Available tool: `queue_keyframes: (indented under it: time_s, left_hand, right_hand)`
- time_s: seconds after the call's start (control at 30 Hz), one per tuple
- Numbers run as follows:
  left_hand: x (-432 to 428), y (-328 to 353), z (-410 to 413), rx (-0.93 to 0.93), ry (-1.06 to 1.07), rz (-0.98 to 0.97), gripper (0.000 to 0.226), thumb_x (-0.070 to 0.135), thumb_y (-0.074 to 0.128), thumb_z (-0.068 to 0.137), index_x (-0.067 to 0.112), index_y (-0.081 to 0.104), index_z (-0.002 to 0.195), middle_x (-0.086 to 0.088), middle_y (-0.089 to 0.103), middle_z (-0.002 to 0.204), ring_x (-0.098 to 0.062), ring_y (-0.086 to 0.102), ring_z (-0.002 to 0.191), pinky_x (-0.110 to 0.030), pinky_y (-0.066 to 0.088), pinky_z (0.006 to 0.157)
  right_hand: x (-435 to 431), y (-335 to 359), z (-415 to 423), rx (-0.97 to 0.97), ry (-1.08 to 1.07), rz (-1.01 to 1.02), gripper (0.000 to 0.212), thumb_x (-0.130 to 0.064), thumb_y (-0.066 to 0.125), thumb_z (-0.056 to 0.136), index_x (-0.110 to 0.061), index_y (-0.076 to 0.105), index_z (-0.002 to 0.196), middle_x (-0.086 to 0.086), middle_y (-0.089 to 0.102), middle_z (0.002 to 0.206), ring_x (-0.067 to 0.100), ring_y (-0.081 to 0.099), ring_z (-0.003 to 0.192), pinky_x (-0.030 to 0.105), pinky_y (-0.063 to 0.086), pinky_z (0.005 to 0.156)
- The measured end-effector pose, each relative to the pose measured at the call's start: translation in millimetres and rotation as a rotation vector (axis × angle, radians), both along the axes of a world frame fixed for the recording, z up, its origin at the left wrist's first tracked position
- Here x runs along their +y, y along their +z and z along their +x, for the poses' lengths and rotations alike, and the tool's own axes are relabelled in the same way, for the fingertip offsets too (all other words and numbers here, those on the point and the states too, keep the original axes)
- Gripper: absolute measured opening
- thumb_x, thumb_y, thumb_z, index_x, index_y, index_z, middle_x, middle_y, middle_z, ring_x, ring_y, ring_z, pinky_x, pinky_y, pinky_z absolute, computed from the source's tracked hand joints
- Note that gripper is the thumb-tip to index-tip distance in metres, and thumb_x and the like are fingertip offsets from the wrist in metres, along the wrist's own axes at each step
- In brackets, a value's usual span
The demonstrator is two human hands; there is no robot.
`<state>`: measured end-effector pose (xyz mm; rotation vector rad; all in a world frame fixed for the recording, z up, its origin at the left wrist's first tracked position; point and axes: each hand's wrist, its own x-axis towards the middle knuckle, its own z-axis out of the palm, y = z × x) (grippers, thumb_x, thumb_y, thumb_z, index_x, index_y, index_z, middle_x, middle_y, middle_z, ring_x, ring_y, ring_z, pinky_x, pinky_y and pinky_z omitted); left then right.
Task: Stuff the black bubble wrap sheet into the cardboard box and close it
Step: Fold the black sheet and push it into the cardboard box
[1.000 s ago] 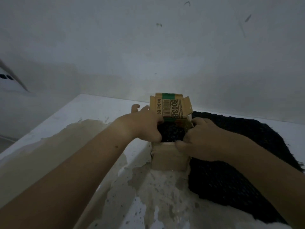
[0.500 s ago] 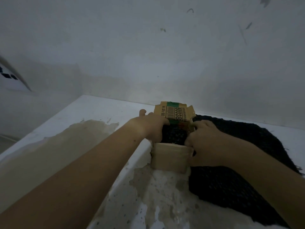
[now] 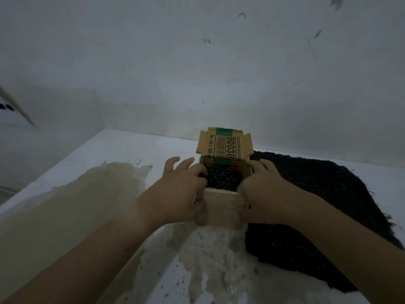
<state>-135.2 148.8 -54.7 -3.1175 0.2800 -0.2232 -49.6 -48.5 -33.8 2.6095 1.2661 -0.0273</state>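
Fingers (image 3: 197,174) of the left hand (image 3: 177,194) curl over the left rim of the cardboard box (image 3: 221,207), tips pressing on the black bubble wrap sheet (image 3: 223,178) inside; two fingers on the far side stand spread and free. Right hand (image 3: 260,189) mirrors it at the right rim, fingers bent down into the box, thumb against the near right corner.

Head view, the only one supplied: the box stands on a worn white table (image 3: 135,150), its lid flap (image 3: 223,143) upright at the far edge. The sheet sits inside, its top roughly level with the near rim (depth cannot be judged). A dark knitted cloth (image 3: 317,205) lies just right of the box, under the right forearm.

Risks, in my judgement: the wrap is springy and may rise once pressure lifts, blocking the lid; the flap's side tabs could catch on it or fold outward; the light box may slide or tip under uneven pressing; the cloth's fringe could be trapped in the closure.

Markings: lid label reads "50038", with a barcode and green tape bands; smaller print is partly legible, seemingly "24 x 180".
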Motion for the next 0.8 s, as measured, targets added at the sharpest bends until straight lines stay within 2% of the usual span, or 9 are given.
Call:
queue_keyframes:
  time_s: [0.1,0.17,0.27,0.37,0.43,0.53,0.67,0.73,0.8]
  left_hand:
    - [0,-6,1,-0.061,-0.036,-0.008,0.02,0.04,0.056,0.083,0.025,0.068,0.091,0.004,0.048,0.124,-0.021,0.036,0.127,-0.043,0.011,0.111]
    - [1,-7,3,-0.076,-0.045,0.03,0.022,0.04,0.054,0.082,0.025,0.069,0.087,0.004,0.048,0.114,-0.022,0.039,0.12,-0.042,0.015,0.109]
    - [1,-5,8,-0.038,-0.039,0.08,0.025,0.041,0.05,0.08,0.025,0.068,0.086,0.008,0.057,0.107,-0.025,0.034,0.132,-0.046,0.006,0.111]
    - [-2,-3,13,0.01,-0.042,0.049,0.016,0.04,0.053,0.077,0.026,0.052,0.069,0.011,0.057,0.087,-0.025,0.025,0.141,-0.048,0.002,0.113]
    - [-3,-1,15,0.042,-0.047,0.061,0.017,0.04,0.054,0.076,0.027,0.048,0.067,0.009,0.058,0.084,-0.025,0.023,0.144,-0.051,0.003,0.114]
    - [-3,3,12,0.046,-0.062,0.066,0.018,0.041,0.055,0.075,0.028,0.045,0.068,0.008,0.054,0.082,-0.026,0.024,0.143,-0.052,0.002,0.114]
    - [-2,2,11,-0.097,-0.092,-0.043,0.035,0.061,0.053,0.071,0.032,0.046,0.089,0.013,0.054,0.097,-0.02,0.04,0.129,-0.048,0.01,0.113]
    - [0,-1,15,-0.125,-0.058,-0.001,0.067,0.075,0.052,0.069,0.026,0.048,0.115,0.008,0.055,0.117,-0.021,0.037,0.132,-0.047,0.011,0.113]
    - [0,-2,22,-0.078,-0.004,0.052,0.1,0.088,0.048,0.062,0.021,0.038,0.135,0.002,0.049,0.137,-0.027,0.025,0.142,-0.05,0.006,0.115]
  right_hand:
    - [5,1,-1,0.006,0.003,-0.02,0.039,-0.056,0.063,0.074,-0.021,0.069,0.089,0.008,0.063,0.11,0.029,0.022,0.137,0.054,0.003,0.115]
    - [3,5,1,-0.026,0.012,0.047,0.035,-0.056,0.063,0.072,-0.025,0.068,0.086,0.007,0.062,0.108,0.029,0.028,0.133,0.051,0.01,0.113]
    - [1,4,4,-0.068,0.011,0.058,0.033,-0.057,0.061,0.073,-0.028,0.068,0.087,0.005,0.061,0.111,0.03,0.029,0.132,0.049,0.015,0.111]
    - [6,-5,3,-0.007,-0.003,-0.032,0.033,-0.052,0.063,0.077,-0.023,0.068,0.091,0.005,0.063,0.114,0.03,0.011,0.144,0.057,-0.002,0.116]
    - [9,-6,6,0.034,-0.005,-0.061,0.032,-0.052,0.064,0.077,-0.021,0.063,0.085,0.005,0.063,0.113,0.03,0.006,0.146,0.059,-0.01,0.115]
    - [8,0,13,0.114,-0.025,-0.05,0.046,-0.069,0.06,0.068,-0.023,0.061,0.073,0.0,0.062,0.1,0.027,0.021,0.139,0.057,-0.009,0.114]
    - [3,4,28,0.033,-0.078,0.165,0.075,-0.092,0.045,0.051,-0.028,0.047,0.092,-0.002,0.052,0.098,0.026,0.036,0.114,0.045,0.016,0.106]
    - [7,1,34,0.109,-0.133,0.17,0.091,-0.094,0.047,0.048,-0.027,0.042,0.109,0.005,0.051,0.116,0.031,0.03,0.126,0.047,0.013,0.109]
    - [12,-6,38,0.2,-0.164,0.087,0.116,-0.093,0.051,0.048,-0.026,0.029,0.139,0.011,0.029,0.152,0.036,0.006,0.144,0.055,-0.005,0.116]
